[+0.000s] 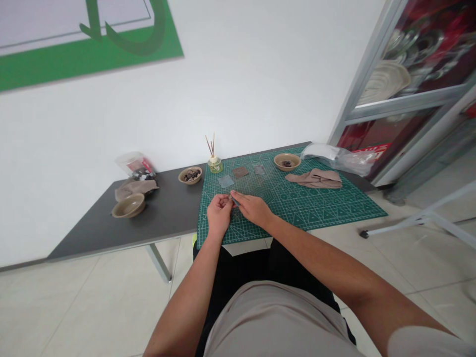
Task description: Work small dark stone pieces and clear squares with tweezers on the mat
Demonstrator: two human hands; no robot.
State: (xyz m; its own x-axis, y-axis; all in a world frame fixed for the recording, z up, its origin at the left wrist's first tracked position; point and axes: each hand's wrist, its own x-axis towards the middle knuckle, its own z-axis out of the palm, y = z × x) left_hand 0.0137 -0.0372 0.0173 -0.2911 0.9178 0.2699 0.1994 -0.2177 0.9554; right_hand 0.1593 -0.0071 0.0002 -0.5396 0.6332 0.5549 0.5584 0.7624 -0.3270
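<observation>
My left hand (219, 212) and my right hand (255, 208) meet over the near left part of a green cutting mat (275, 208). The fingers of the left are pinched around something small that they mostly hide. Between the right fingers shows a flat grey piece (235, 202), pressed against what the left holds. Just beyond the hands lie thin squares in a row: a pale blue-grey square (225, 181), a brown square (240, 171) and a grey square (259, 169).
A bowl of dark brown lumps (191, 174) and a reed diffuser (214, 163) stand behind. To the right are another bowl (287, 161), a brown cloth (316, 178) and a plastic bag (338, 156). Leftward sit a tilted bowl (129, 206), a cloth (134, 188) and a clear container (136, 163).
</observation>
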